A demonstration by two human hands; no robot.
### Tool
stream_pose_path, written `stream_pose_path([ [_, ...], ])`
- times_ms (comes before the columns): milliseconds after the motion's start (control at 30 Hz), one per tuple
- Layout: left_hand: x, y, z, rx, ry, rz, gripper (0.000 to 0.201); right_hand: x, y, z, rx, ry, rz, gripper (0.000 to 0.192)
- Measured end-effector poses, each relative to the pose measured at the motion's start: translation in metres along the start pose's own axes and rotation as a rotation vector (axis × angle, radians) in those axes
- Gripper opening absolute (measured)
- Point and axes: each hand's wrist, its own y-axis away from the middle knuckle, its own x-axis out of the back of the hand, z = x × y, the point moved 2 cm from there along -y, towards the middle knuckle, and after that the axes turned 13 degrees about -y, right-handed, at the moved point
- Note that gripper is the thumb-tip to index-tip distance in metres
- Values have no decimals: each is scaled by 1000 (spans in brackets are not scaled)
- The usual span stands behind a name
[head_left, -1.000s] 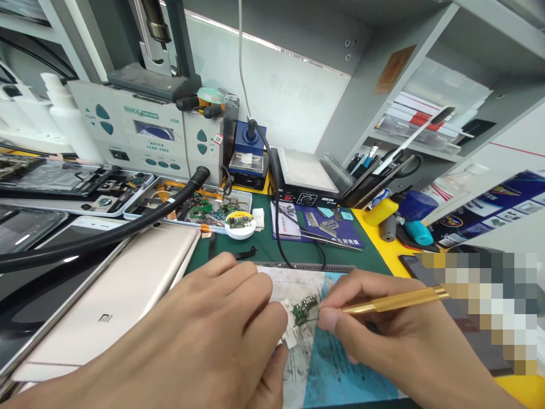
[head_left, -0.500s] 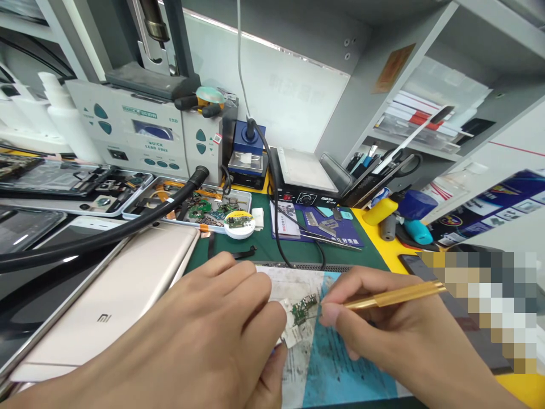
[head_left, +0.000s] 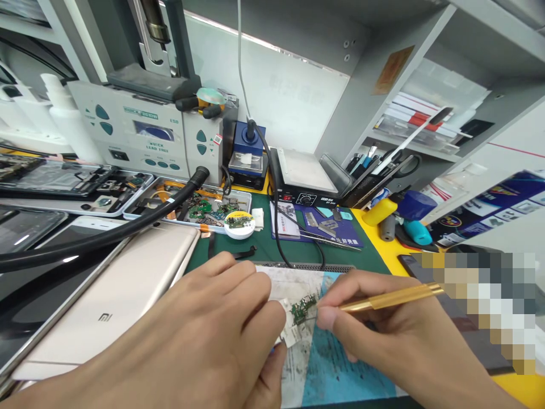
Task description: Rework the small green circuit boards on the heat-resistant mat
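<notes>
A small green circuit board [head_left: 303,308] lies on a white folded piece of paper or cloth [head_left: 292,335] at the centre front. My right hand [head_left: 370,318] is closed in a pinch around a slim gold pen-like tool [head_left: 392,296]. The tool's thin tip reaches the board's lower right edge; contact is unclear. My left hand [head_left: 230,329] is closed at the board's left side, its back towards me. A bit of blue shows by its thumb, but the fingers hide what they hold. Beneath both hands is a stained white and blue work sheet [head_left: 340,369].
A pale gold phone back [head_left: 114,307] lies at left under a thick black hose [head_left: 140,218] from a grey hot-air station [head_left: 140,130]. Behind the board are a tray of circuit boards [head_left: 238,199], a round white tin [head_left: 239,225] and tweezers [head_left: 332,240].
My right hand has shifted slightly left, bringing the tool's tip to the board's lower edge. My left hand has hardly moved.
</notes>
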Motion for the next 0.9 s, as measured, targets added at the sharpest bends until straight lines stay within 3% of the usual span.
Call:
stream_pose_path([
  [333, 0, -1, 1, -68, -40, 32, 7, 1, 1, 1, -29, -28, -3, 14],
  [567, 0, 0, 2, -67, -24, 47, 8, -1, 2, -4, -83, -14, 105, 13],
  [900, -1, -3, 2, -90, -88, 98, 16, -2, 2, -4, -83, -41, 77, 12],
])
